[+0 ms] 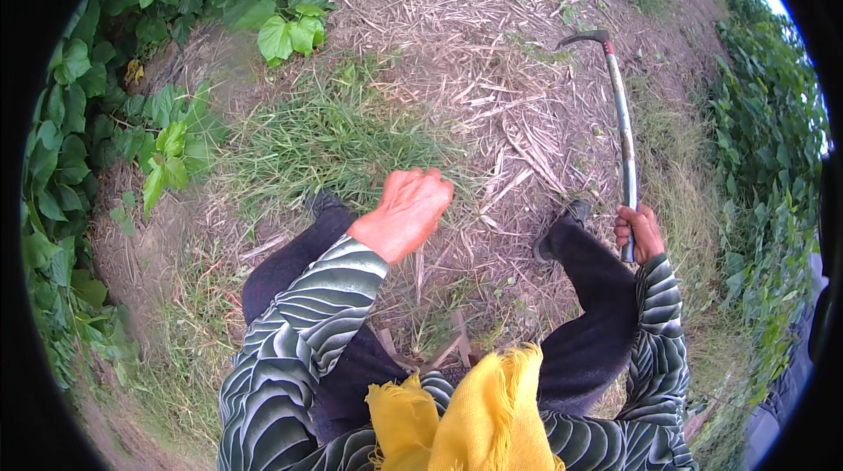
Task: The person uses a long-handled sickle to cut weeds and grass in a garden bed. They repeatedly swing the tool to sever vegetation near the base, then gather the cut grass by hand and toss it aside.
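Observation:
Near the middle of the view is my left hand [408, 214], its back up and its fingers curled. It is over the near edge of a patch of long green grass [336, 142]; whether grass is in the fingers is hidden. On the right, my right hand [639, 232] is closed around the lower end of the long metal handle of a sickle [622, 115]. The sickle points away from me, its dark curved blade [583, 38] turned left above the straw-strewn ground. A red band sits where blade and handle join.
Dry stalks [520, 142] litter the soil between and beyond my dark-trousered legs. Broad-leaved green plants [66, 142] crowd the left side, and leafy growth [764, 142] lines the right. A fringed yellow cloth [487, 412] hangs at my chest. Wooden pieces [459, 338] lie between my legs.

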Tool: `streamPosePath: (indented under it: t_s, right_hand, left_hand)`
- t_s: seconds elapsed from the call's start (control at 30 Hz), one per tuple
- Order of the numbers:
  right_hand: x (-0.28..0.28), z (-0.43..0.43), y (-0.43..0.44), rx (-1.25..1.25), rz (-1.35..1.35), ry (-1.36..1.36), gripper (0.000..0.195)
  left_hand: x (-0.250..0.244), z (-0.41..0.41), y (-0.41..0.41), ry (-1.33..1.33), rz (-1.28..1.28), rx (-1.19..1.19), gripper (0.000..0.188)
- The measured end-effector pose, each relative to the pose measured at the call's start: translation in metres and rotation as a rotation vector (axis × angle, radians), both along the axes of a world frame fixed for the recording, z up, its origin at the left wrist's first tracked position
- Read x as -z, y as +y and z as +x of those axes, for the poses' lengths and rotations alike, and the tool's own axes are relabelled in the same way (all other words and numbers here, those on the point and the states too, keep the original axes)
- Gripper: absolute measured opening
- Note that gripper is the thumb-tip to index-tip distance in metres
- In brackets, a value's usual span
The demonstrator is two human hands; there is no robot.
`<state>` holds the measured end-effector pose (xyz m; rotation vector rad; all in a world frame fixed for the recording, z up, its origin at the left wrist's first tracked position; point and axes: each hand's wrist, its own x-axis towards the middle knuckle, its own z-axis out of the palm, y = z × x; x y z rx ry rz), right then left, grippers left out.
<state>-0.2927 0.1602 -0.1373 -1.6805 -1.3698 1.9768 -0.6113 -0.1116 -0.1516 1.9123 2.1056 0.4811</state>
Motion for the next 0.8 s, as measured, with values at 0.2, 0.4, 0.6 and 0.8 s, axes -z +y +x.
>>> streamPosePath:
  t_s: [0.2,0.4,0.6,0.8]
  right_hand:
    - [0.007,0.031,-0.071,0.018,-0.084,0.029,0.019]
    - [0.030,0.019,-0.064,-0.199,-0.137,0.025,0.015]
    - [0.015,0.020,-0.051,-0.136,-0.010,0.228,0.012]
    - [0.000,0.018,-0.065,-0.077,0.077,0.422,0.014]
  left_hand:
    - [0.037,0.007,-0.012,0.075,-0.052,-0.047,0.013]
    - [0.079,0.060,-0.082,0.033,-0.300,0.008,0.018]
    - [0.113,0.155,-0.142,-0.079,-0.503,0.215,0.022]
    - [0.096,0.185,-0.156,-0.120,-0.458,0.089,0.024]
